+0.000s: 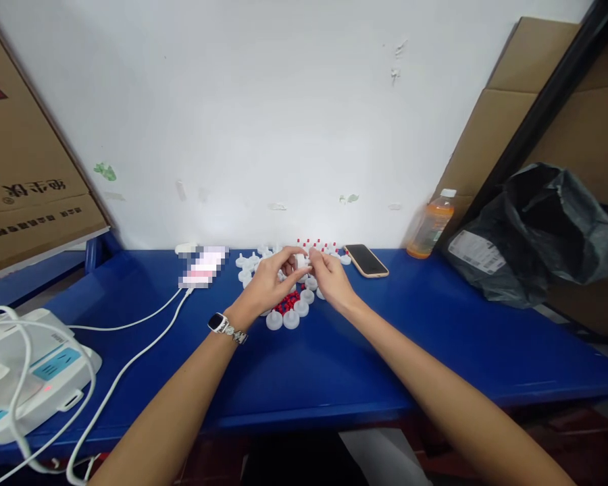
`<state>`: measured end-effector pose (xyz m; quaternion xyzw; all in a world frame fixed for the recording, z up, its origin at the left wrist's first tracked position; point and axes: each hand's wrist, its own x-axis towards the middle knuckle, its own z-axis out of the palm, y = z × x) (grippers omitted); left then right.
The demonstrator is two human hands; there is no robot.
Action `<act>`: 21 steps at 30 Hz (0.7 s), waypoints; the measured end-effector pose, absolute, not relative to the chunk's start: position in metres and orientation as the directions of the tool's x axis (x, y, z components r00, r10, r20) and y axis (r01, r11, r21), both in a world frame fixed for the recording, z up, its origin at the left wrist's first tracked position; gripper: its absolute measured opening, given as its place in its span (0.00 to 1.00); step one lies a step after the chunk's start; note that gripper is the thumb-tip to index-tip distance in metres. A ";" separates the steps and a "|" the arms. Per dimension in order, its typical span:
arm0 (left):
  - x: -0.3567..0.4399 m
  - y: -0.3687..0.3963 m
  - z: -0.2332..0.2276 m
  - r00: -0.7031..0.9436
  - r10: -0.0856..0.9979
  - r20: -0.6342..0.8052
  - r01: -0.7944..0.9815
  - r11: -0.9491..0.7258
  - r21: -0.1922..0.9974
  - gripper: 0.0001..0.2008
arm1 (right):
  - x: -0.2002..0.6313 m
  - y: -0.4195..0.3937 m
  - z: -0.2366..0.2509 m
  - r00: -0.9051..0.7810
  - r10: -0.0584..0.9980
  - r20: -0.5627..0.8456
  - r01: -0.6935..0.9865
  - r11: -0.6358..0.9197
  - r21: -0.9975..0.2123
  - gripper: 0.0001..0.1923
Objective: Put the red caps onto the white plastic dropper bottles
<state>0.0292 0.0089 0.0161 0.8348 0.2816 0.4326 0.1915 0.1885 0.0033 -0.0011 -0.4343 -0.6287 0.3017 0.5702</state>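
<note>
Nearest the viewer, a white power strip (25, 378) sits at the front left edge of the blue table (436, 337), well left of the heap of white caps (291, 310). Its cables (132, 351) trail across the table toward that heap; a sweep of the forearm could snag one and drag it.

Farther in, the left hand (268, 283) and the right hand (332, 280) meet just above the heap. Both are closed in a pinch on one small white cap (300, 262) held between the fingertips. The piece is tiny and the grip is by the tips only, so I judge that it could slip and drop into the heap, where it would be lost among the look-alikes. Red and blue small parts (288, 302) lie loose in the middle of the heap; a nudge from either wrist could scatter them.

Behind the heap stand more caps with red tips (317, 246), easily toppled. Right of the heap lie a phone (366, 260) and, farther right, a bottle (430, 226) and a black bag (532, 236).
</note>
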 end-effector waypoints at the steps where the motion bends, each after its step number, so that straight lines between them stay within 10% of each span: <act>1: 0.032 0.009 0.015 0.433 0.671 0.602 0.271 -0.734 0.622 0.16 | 0.187 0.001 0.001 0.060 0.864 0.500 0.237 0.474 -0.848 0.25; 15: 0.038 0.014 0.016 0.410 0.899 0.151 -0.018 -0.158 0.987 0.29 | 0.176 -0.016 0.004 0.039 0.714 0.699 0.516 0.585 -0.626 0.22; 21: 0.029 0.011 0.016 0.386 0.861 0.331 0.190 -0.426 0.885 0.25 | 0.175 -0.009 -0.004 0.087 0.825 0.559 0.404 0.483 -0.777 0.25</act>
